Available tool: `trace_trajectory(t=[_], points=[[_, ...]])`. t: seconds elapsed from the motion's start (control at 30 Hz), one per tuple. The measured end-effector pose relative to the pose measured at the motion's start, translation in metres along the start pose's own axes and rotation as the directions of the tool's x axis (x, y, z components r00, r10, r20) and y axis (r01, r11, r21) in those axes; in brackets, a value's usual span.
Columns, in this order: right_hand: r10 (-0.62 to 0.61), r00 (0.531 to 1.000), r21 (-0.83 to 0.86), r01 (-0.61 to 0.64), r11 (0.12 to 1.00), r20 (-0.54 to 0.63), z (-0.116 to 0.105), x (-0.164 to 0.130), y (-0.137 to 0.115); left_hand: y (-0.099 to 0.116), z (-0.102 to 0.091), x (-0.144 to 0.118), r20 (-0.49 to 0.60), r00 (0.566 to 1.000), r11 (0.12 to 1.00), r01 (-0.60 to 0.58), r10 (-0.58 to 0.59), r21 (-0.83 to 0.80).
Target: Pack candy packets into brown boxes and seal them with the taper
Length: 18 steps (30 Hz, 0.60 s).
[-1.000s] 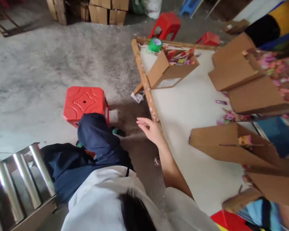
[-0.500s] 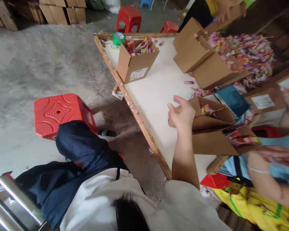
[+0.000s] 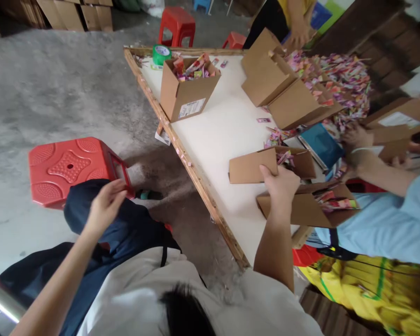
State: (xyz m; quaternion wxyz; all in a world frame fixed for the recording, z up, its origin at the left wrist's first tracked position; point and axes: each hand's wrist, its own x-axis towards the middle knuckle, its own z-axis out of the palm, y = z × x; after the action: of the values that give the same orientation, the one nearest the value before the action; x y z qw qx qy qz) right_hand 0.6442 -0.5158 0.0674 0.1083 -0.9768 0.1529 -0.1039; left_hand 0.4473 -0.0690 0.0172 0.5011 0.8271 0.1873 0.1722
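Note:
My right hand (image 3: 282,184) grips the near wall of an open cardboard box (image 3: 248,168), thumb on the outside. Some small wrapped sachets (image 3: 286,157) show inside it. A second open box (image 3: 304,211) with pink and red packets stands just below my right wrist. My left hand (image 3: 107,205) is in the air over my knee, beside the red stool (image 3: 70,165). Its fingers are loosely bent, the thumb stands apart, and nothing is in it. Farther along the white table (image 3: 210,144), a filled box (image 3: 187,98) with a white label stands upright.
Green tape (image 3: 161,55) lies at the table's far corner. A wooden rim (image 3: 196,182) edges the table. More boxes (image 3: 294,107) stand before a heap of packets (image 3: 350,79). A co-worker's arm (image 3: 385,163) reaches in from the right beside a blue item (image 3: 322,144). Another person's hand (image 3: 299,35) is at the back.
My right hand has moved right and closed on the box wall; the box has turned slightly. My left hand has come up from the lower left. The co-worker's arm now reaches toward the heap.

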Motion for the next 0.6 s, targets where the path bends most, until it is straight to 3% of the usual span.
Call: trace_trajectory(t=[0.07, 0.1, 0.2, 0.23, 0.27, 0.3, 0.37, 0.43, 0.5, 0.6], points=[[-0.058, 0.997, 0.112, 0.063, 0.992, -0.052, -0.013, -0.023, -0.002, 0.023, 0.053, 0.011, 0.288, 0.95, 0.964, 0.184, -0.124, -0.192], [-0.087, 0.993, 0.164, 0.099, 0.981, -0.077, -0.022, -0.037, -0.005, 0.035, 0.079, 0.013, 0.422, 0.886, 0.911, 0.322, -0.194, -0.258], [-0.238, 0.959, 0.258, 0.271, 0.927, -0.152, -0.06, -0.086, -0.015, 0.061, 0.142, 0.009, 0.698, 0.599, 0.624, 0.731, -0.392, -0.277], [-0.315, 0.934, 0.283, 0.353, 0.892, -0.171, -0.073, -0.102, -0.021, 0.067, 0.156, 0.007, 0.759, 0.515, 0.512, 0.811, -0.398, -0.283], [-0.405, 0.895, 0.315, 0.445, 0.838, -0.188, -0.086, -0.117, -0.026, 0.071, 0.166, 0.006, 0.814, 0.463, 0.403, 0.86, -0.351, -0.315], [-0.501, 0.843, 0.35, 0.538, 0.767, -0.196, -0.097, -0.13, -0.033, 0.073, 0.169, 0.007, 0.854, 0.439, 0.29, 0.887, -0.281, -0.36], [-0.681, 0.706, 0.415, 0.689, 0.595, -0.196, -0.112, -0.149, -0.05, 0.07, 0.159, 0.012, 0.874, 0.466, 0.085, 0.885, -0.134, -0.459], [-0.833, 0.515, 0.461, 0.801, 0.383, -0.202, -0.114, -0.16, -0.074, 0.059, 0.127, 0.016, 0.823, 0.561, -0.046, 0.823, -0.088, -0.566], [-0.915, 0.299, 0.511, 0.85, 0.126, -0.272, -0.106, -0.168, -0.105, 0.043, 0.077, 0.013, 0.708, 0.691, -0.065, 0.707, -0.146, -0.704], [-0.909, 0.017, 0.562, 0.791, -0.243, -0.417, -0.085, -0.189, -0.161, 0.01, -0.01, -0.018, 0.435, 0.847, 0.048, 0.47, -0.306, -0.881]])
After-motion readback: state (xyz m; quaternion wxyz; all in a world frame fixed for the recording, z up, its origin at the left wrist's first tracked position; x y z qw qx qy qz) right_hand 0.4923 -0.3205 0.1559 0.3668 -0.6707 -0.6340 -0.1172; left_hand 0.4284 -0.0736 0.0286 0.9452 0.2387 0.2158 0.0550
